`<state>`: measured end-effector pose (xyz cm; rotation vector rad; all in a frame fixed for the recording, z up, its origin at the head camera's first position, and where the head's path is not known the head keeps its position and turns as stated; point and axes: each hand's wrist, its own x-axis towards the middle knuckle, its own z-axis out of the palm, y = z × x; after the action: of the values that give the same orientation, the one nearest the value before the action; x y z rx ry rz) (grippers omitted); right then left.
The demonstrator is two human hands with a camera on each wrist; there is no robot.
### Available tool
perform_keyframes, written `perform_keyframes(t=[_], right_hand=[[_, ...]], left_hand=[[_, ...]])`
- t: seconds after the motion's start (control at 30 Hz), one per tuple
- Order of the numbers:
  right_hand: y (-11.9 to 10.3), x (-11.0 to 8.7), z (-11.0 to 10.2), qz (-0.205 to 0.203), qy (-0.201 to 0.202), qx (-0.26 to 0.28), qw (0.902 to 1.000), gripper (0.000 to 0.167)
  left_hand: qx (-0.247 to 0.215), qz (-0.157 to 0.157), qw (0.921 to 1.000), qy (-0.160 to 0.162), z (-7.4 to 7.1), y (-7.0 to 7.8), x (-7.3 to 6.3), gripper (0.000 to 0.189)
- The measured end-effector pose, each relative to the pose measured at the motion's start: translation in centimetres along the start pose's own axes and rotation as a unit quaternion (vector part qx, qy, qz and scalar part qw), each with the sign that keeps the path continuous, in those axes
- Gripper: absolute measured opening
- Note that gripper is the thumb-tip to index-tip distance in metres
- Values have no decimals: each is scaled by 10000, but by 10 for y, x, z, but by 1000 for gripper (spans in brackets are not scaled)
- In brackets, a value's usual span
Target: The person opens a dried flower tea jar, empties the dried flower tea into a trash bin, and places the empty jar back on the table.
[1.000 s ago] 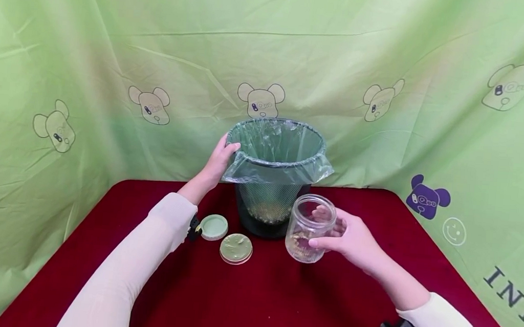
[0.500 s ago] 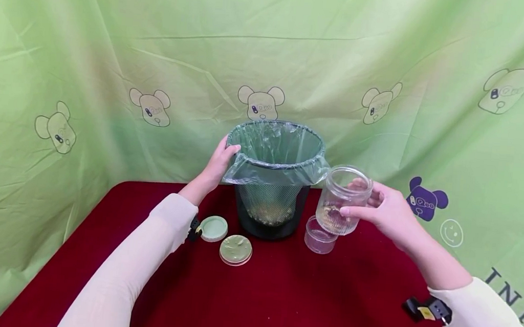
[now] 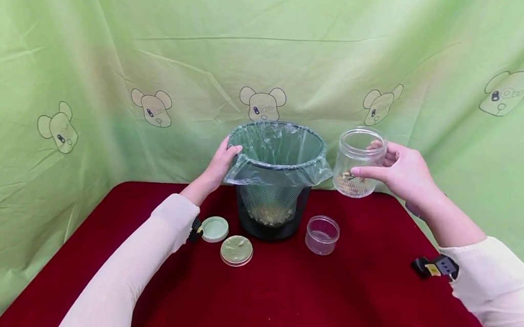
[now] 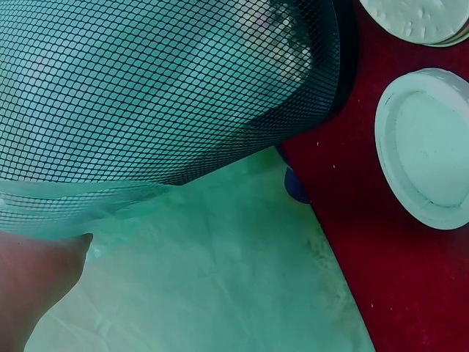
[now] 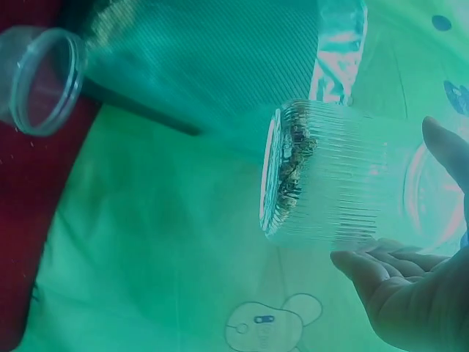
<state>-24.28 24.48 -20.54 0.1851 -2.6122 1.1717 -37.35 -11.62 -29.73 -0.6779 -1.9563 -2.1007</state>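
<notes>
In the head view my left hand (image 3: 217, 165) grips the left rim of a black mesh trash bin (image 3: 271, 205), thumb over the edge. A clear plastic bag (image 3: 275, 176) lines the bin and folds over its rim; pale bits show at the bottom through the mesh. To the right of the bin, my right hand (image 3: 404, 172) holds a ribbed glass jar (image 3: 358, 161) in the air, nearly upright and without a lid. Brownish bits lie at the jar's bottom, also seen in the right wrist view. The left wrist view shows the mesh wall and part of the left hand (image 4: 37, 279).
A small clear tub (image 3: 322, 240) stands uncovered on the red tablecloth (image 3: 278, 303), right of the bin. Left of the bin's foot lie a pale green lid (image 3: 214, 229) and an olive-toned round lid (image 3: 236, 250). A green printed curtain (image 3: 197, 50) hangs behind.
My right hand has lifted the glass jar up and to the right, from in front of the bin's base to rim height, uncovering the clear tub. The left hand stays on the rim.
</notes>
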Motion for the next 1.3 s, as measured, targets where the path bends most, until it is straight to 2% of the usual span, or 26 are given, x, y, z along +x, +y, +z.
perform_keyframes(t=[0.27, 0.47, 0.63, 1.07, 1.3], right_hand=[[-16, 20, -5, -119, 203, -312, 9992, 73], [-26, 35, -4, -516, 569, -845, 9935, 69], [-31, 45, 0, -841, 750, -1208, 9863, 64], [-40, 64, 10, -1028, 700, -1805, 9757, 63], [-43, 70, 17, -1275, 637, -2461, 9587, 62]], left_hand=[[78, -67, 9999, 4, 0, 1, -1, 64], [35, 112, 9999, 32, 1, -1, -1, 64], [75, 35, 10000, 32, 1, 0, 0, 63], [247, -116, 9996, 110, 2, 1, -2, 64], [293, -150, 9994, 131, 2, 0, -1, 65]])
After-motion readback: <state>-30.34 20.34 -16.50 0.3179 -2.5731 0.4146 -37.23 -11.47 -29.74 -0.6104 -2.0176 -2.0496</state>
